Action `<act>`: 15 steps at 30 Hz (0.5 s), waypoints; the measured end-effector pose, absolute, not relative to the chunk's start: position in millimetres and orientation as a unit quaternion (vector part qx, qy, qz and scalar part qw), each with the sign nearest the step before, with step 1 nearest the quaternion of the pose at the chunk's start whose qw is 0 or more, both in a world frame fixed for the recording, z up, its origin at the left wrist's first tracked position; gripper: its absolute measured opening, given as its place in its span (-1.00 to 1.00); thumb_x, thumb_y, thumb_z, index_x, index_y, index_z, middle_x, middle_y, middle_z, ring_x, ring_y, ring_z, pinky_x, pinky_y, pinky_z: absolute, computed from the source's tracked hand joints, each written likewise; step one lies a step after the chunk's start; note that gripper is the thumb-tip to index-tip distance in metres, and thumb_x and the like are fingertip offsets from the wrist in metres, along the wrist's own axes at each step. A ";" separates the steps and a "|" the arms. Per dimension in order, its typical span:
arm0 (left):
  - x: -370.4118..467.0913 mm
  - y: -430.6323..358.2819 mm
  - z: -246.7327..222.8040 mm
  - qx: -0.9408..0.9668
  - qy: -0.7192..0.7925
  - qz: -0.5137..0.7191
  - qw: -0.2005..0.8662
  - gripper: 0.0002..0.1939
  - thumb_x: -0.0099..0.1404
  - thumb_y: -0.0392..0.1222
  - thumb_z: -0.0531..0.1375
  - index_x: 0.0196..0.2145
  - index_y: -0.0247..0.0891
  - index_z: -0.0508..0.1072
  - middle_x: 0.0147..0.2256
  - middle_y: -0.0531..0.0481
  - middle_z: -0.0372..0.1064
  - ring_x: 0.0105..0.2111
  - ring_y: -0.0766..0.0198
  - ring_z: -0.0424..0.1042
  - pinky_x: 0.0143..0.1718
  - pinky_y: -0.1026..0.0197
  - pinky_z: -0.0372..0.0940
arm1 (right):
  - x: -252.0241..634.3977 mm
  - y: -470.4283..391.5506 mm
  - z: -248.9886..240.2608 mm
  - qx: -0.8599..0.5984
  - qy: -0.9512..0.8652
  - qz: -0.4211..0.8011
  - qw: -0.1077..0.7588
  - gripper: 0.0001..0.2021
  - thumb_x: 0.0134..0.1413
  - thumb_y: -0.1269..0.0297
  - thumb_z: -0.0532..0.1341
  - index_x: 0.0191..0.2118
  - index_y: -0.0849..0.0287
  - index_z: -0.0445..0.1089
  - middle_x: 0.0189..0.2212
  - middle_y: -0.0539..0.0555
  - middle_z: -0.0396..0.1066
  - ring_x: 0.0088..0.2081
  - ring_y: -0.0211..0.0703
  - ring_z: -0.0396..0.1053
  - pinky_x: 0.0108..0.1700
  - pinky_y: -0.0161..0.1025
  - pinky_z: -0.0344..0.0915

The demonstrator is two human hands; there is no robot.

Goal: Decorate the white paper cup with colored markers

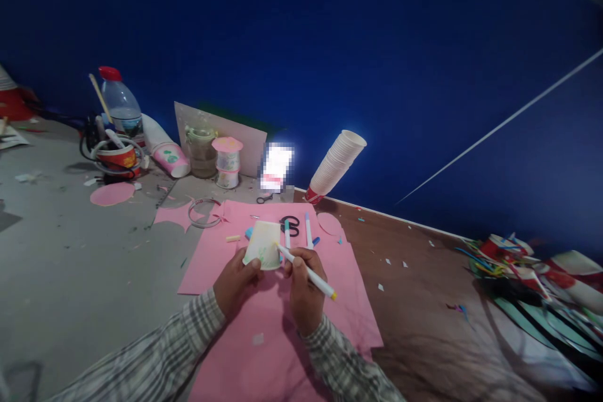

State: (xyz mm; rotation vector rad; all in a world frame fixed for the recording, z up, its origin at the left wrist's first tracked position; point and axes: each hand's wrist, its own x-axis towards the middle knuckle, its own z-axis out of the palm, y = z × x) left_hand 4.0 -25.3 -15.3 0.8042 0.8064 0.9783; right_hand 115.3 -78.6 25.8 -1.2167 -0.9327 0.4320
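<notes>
A white paper cup (264, 244) with faint green and yellow marks on its side is tilted in my left hand (239, 277), thumb along its rim. My right hand (305, 282) is closed around a white marker (308, 273) with a yellow end. The marker's tip meets, or nearly meets, the right side of the cup. Beneath both hands lies pink paper (264, 326). Just beyond the cup are black-handled scissors (292, 225), partly hidden, a teal-capped marker (287, 235) and a lilac-capped marker (308, 230).
A tall stack of paper cups (338, 162) leans by the blue wall. At the back stand a glowing phone (277, 166), a decorated cup piece (228, 163), a glass jar (202, 151) and a red-capped bottle (121, 103). Paper scraps dot the surface; cups and craft supplies (509, 248) lie right.
</notes>
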 end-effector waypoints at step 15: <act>5.9 -26.1 -9.3 0.354 0.370 0.449 0.732 -0.60 -0.25 0.05 0.25 -0.48 -0.26 0.31 -0.69 0.11 0.16 -0.68 0.26 0.10 -0.69 0.21 0.03 | 117.1 -79.3 21.2 -0.537 -0.415 0.216 0.702 -0.85 0.03 0.28 0.11 -0.42 0.17 0.40 -0.72 -0.10 0.26 -0.67 -0.19 0.24 -0.61 -0.30 0.24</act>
